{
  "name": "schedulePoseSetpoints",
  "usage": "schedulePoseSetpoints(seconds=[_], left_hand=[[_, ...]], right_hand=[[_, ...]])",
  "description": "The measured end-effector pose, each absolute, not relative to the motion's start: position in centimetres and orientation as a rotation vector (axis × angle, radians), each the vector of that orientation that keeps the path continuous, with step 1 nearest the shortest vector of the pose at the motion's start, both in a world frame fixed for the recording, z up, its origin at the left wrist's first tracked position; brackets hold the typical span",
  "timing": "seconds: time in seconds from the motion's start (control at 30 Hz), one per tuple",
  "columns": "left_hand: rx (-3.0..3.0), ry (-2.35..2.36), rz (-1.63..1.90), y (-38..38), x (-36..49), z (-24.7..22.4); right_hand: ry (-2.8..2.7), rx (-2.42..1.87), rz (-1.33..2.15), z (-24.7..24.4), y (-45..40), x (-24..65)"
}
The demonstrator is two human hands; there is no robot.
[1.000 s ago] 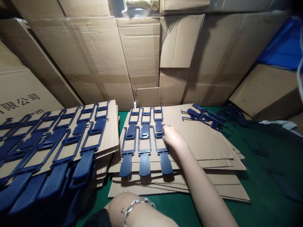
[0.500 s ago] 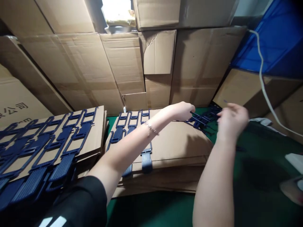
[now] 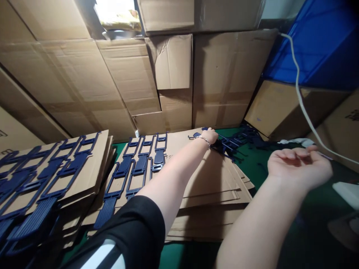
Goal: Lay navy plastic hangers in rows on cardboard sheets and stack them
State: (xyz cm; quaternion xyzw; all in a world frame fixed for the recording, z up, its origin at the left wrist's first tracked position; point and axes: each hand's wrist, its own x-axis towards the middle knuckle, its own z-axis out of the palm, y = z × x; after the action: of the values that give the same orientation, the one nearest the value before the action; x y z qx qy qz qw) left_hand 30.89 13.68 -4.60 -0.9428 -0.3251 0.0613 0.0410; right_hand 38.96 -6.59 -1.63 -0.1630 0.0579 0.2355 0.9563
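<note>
My left hand (image 3: 211,136) reaches out to the far edge of the middle cardboard stack (image 3: 207,168). Its fingers close on a dark blue plastic frame part (image 3: 196,135), which sticks out on the left of the hand and is partly hidden by it. To the right my right hand (image 3: 300,166) hangs over the green floor, palm turned up, fingers loosely curled and apart, with nothing visible in it. Similar blue frame parts (image 3: 138,164) with ribbed ends lie in rows on the left of the same stack. A loose heap of blue parts (image 3: 238,139) lies just beyond my left hand.
Another cardboard stack (image 3: 92,164) on the left carries more blue parts in rows. Cardboard boxes (image 3: 120,74) form a wall behind. At the right are a blue bin (image 3: 322,45) on a box, a hanging white cable (image 3: 301,101) and the green floor (image 3: 260,168).
My right hand has moved right and toward me, turning palm up. My left hand has shifted left over the cardboard with a blue part. The view has swung slightly right.
</note>
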Motion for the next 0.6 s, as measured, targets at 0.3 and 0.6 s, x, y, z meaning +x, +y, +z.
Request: schedulePoseSetpoints(seconds=[0.3,0.6], left_hand=[[-2.725,-1.018,-0.138,12.4,30.8,-4.6],[-2.653,-1.327,-0.662,5.4,23.1,1.7]], right_hand=[[0.057,-0.362,0.496,-1.8,-6.4,39.0],[-0.061,-0.519,0.384,-0.9,-7.5,38.0]])
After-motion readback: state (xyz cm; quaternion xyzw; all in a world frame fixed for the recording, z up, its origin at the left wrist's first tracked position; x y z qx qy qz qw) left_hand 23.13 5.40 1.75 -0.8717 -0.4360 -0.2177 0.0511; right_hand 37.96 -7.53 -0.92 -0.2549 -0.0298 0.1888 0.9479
